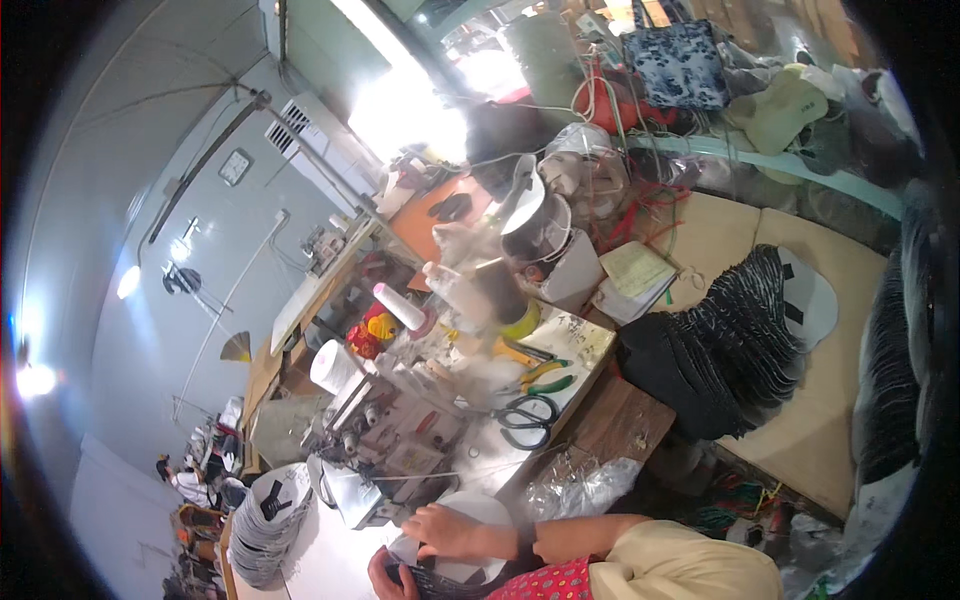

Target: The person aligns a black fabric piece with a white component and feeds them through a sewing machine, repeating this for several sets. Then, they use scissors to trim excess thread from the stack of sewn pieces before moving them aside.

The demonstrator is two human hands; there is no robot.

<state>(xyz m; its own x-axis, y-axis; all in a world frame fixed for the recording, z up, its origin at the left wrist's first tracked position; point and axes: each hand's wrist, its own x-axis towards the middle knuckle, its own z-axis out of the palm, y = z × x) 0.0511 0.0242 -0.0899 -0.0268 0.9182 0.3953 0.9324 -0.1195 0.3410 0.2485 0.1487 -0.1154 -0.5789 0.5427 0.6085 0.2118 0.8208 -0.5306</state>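
1. The right hand [452,532] lies flat, fingers spread, pressing on a white curved fabric piece [478,508] that sits on the white work surface [320,560] just in front of the sewing machine [385,440]
2. The left hand [390,578] is at the lower edge of the view, fingers curled around the near edge of a dark striped fabric piece [440,582]; it grips this piece, which lies just under the white one
3. Both pieces sit close to the person's body, directly before the machine's needle area
4. A stack of white cut pieces with dark marks [268,525] stands left of the hands, on the table corner
5. Black-handled scissors [528,420] lie on the machine's side table, right of the machine, with green-handled pliers [545,385] just beyond them
6. A white thread cone [398,306] and a larger white spool [332,368] stand behind the machine
7. A big fanned stack of dark striped pieces [720,350] rests on a beige padded bench [830,420] well to the right
8. A notebook [635,270] lies near that stack, towards the cluttered back
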